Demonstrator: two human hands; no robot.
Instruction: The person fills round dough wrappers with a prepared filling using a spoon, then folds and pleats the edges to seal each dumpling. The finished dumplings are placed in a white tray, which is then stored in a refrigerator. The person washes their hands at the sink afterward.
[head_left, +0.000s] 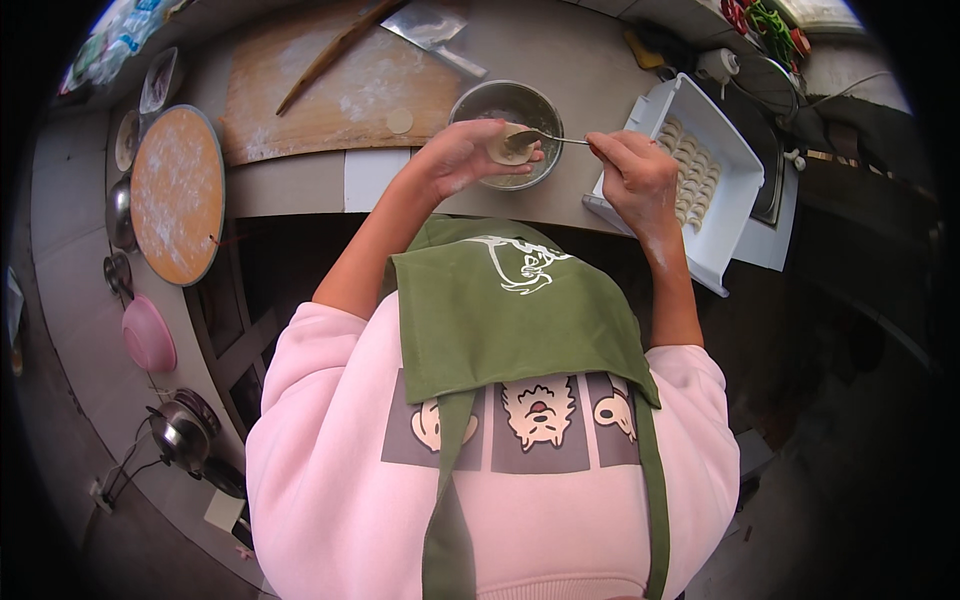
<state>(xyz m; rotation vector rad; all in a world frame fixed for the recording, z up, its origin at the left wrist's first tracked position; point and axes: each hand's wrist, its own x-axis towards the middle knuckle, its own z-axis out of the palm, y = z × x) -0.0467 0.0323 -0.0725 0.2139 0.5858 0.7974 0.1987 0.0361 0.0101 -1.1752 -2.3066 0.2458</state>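
A round dough wrapper (508, 155) lies in the cupped fingers of my left hand (466, 154), above the near side of a metal bowl (556, 114). My right hand (636, 176) grips the handle of a metal spoon (559, 139). The spoon's head rests on or just over dark filling (519, 140) at the wrapper; whether they touch I cannot tell. Both hands carry traces of flour. What the bowl holds is mostly hidden behind my left hand. Another flat dough round (400, 121) sits at the right part of the floured wooden board (300, 135).
A white plastic tray (739, 191) with rows of dumplings (694, 176) stands at right, by the sink. On the board lie a wooden rolling pin (330, 60) and, at its edge, a metal scraper or cleaver (431, 30). A floured round board (178, 195) and pink bowl (148, 334) are at left.
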